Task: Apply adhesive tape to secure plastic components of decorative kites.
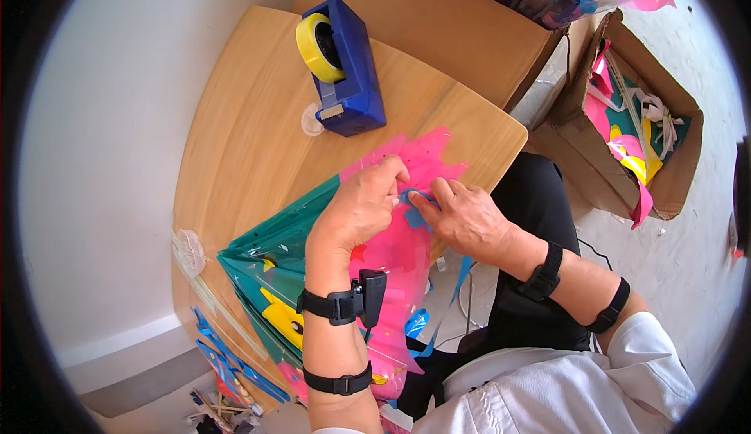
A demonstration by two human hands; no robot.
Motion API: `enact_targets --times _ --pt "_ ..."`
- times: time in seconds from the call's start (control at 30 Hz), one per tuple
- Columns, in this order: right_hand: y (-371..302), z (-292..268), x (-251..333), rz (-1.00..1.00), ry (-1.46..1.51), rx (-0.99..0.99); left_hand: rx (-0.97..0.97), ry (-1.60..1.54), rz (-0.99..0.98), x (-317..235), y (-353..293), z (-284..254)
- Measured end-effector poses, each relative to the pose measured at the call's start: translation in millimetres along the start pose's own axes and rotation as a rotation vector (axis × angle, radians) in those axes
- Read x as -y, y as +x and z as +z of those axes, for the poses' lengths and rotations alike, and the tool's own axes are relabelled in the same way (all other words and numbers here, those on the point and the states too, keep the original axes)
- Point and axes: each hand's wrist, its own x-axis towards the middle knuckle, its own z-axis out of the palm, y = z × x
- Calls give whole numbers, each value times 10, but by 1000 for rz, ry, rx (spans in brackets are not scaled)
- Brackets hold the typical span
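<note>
A sheet of thin pink (400, 258) and green film (270, 231) with yellow patches, like a kite's sail, lies over the table beneath both hands. My left hand (356, 203) is closed, its fingers curled down at the pink part; what its fingertips grip is hidden. Close by on the right, my right hand (473, 219) pinches a short blue strip (415, 217) lying on the pink film. The fingertips of both hands nearly meet at this strip. A longer blue ribbon (452, 297) hangs below the right hand, beside the sheet.
A blue tape dispenser (356, 82) with a yellow roll stands at the table's far side. Thin white rods (227, 313) and blue ribbons (235, 360) lie at the left edge. Cardboard boxes (438, 23) stand behind; an open carton (579, 141) at right holds coloured film pieces.
</note>
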Motion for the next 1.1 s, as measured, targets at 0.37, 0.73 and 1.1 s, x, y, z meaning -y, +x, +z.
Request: enact_targets --times 0.37,0.73,1.1 --pt "8 -1 -8 -9 13 -10 -11 417 212 25 153 99" --pt "12 -6 -9 -17 19 7 4 675 176 -99 237 211" --pt "-14 -29 -13 -16 31 -12 -189 609 -15 61 214 19"
